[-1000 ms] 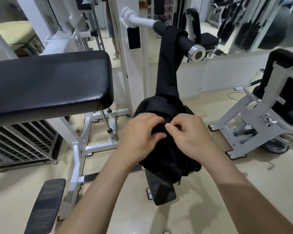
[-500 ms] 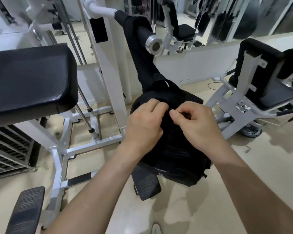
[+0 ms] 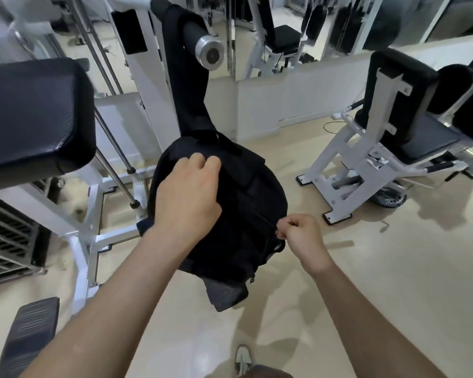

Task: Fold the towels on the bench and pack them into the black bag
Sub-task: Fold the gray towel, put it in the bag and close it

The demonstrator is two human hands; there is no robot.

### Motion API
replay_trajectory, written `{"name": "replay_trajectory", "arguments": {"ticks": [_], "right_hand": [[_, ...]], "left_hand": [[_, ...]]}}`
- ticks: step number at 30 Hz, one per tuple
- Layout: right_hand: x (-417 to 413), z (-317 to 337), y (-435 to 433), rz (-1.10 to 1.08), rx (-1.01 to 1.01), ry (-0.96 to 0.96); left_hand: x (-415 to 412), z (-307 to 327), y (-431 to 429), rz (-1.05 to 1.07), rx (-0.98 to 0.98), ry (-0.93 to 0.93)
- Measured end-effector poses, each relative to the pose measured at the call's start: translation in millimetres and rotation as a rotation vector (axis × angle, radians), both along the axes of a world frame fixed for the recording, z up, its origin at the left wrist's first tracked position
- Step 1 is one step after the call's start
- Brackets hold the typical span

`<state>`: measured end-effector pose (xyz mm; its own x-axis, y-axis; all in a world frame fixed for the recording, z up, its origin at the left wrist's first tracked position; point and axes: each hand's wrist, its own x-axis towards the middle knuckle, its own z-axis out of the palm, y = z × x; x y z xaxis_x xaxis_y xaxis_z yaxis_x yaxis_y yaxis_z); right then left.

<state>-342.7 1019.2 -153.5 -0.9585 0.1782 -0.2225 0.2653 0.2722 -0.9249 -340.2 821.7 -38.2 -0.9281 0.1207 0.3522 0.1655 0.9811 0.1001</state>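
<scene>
While 1 black backpack hangs by its strap from 1 padded machine bar, the left hand grips its top and the right hand pinches its side zipper; 1 bench pad sits left.

A pale, glossy beige floor fills the room; a low white wall stands at its far edge, with mirrors above that wall; right of the wall sits a white-framed gym machine with black pads; left of the wall rises a white upright post; light reflects softly off the floor.
</scene>
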Motion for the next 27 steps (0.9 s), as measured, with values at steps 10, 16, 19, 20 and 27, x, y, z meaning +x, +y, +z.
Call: {"name": "replay_trajectory", "arguments": {"ticks": [10, 16, 19, 20, 27], "right_hand": [[3.7, 0.9, -3.2, 0.032, -0.053, 0.126], [11.5, -3.2, 35.9, -0.076, 0.047, 0.182], [23.9, -28.2, 70.7, -0.199, 0.099, 0.078], [26.5, -33.2, 75.5, -0.199, 0.087, 0.042], [25.3, -53.7, 81.3, -0.083, 0.111, 0.007]], "left_hand": [[-7.6, -83.0, 49.7, -0.447, -0.248, 0.05], [-18.7, -71.9, 62.0, -0.5, -0.065, 0.09], [-19.2, -58.7, 58.7, -0.484, 0.047, 0.174], [-16.1, -55.9, 59.3, -0.503, 0.062, 0.196], [6.6, -55.2, 61.3, -0.553, 0.073, 0.178]]}}
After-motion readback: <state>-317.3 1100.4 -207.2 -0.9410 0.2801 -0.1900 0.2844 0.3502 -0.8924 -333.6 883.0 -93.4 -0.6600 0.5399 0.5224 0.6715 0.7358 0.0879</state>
